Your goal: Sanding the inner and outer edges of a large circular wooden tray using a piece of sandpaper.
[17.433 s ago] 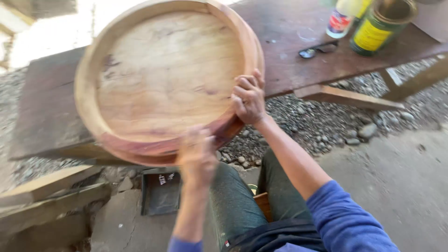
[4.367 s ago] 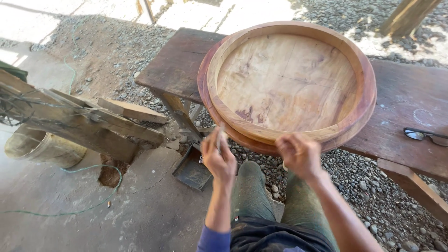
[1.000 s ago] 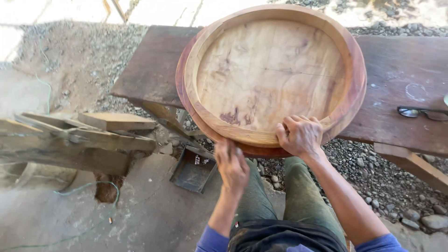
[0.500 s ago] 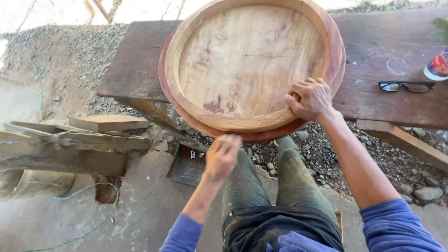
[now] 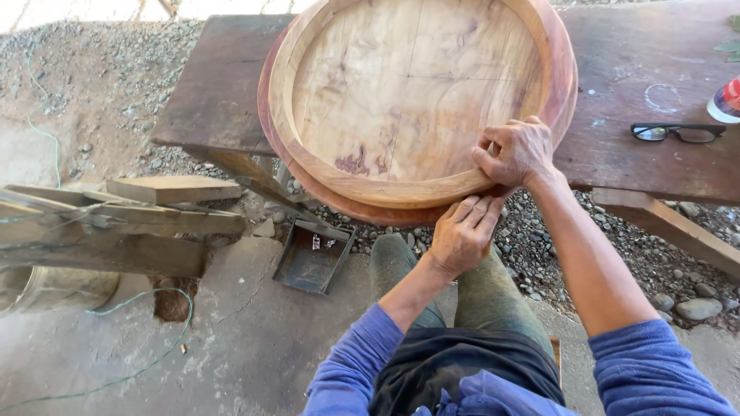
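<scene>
Big round wooden tray (image 5: pixel 416 100) tilted up on the bench, both our hands at its near rim

The tray leans toward us on the dark plank bench (image 5: pixel 655 100), rim overhanging the gravel, so its lower edge is easy to reach. Our right hand (image 5: pixel 515 154) is clenched over the rim at about 4 o'clock, probably steadying it. Our left hand (image 5: pixel 462 235) sits at 5 o'clock, fingers flat against the outer edge, not gripping anything. Black glasses (image 5: pixel 678 132) lie out at 3 o'clock on the bench, and a small dark metal tray (image 5: pixel 312 258) sits on the ground around 7 o'clock.
</scene>
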